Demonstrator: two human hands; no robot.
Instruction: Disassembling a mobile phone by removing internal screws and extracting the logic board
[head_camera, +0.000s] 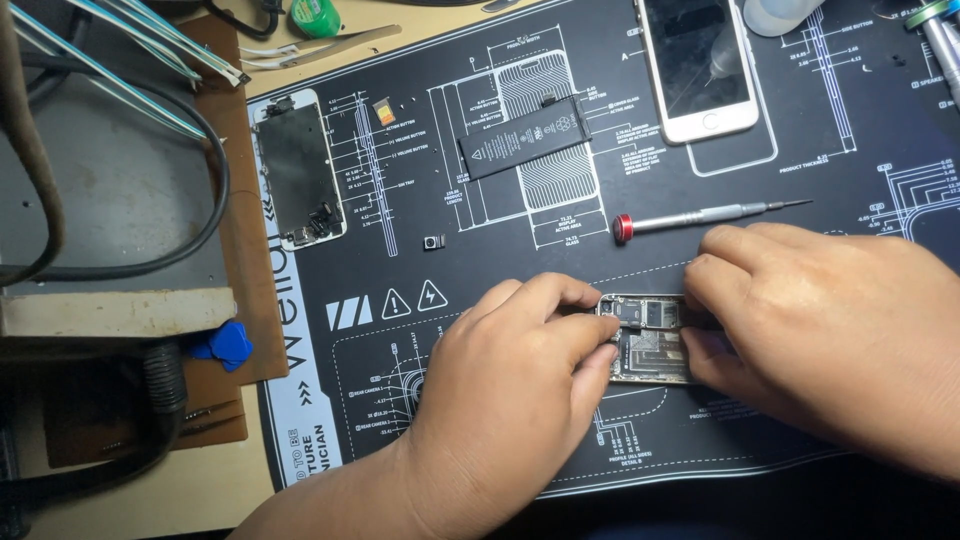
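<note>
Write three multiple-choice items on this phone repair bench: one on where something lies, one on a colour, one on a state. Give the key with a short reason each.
1. Where does the black battery lie?
A. On the mat, above the hands
B. Inside the opened phone
C. On the bare wooden bench

2. What colour is the cap at the end of the screwdriver?
A. Blue
B. Red
C. Green

3. In what state is the phone body between the hands?
A. Closed, with its screen on
B. Opened, with its inner parts showing
C. Wrapped in a bag

Key:
1 A, the battery rests flat on the dark printed mat, apart from both hands.
2 B, the screwdriver's left end carries a red cap.
3 B, the left hand and right hand hold its two sides, and circuit parts show inside the frame.
</note>
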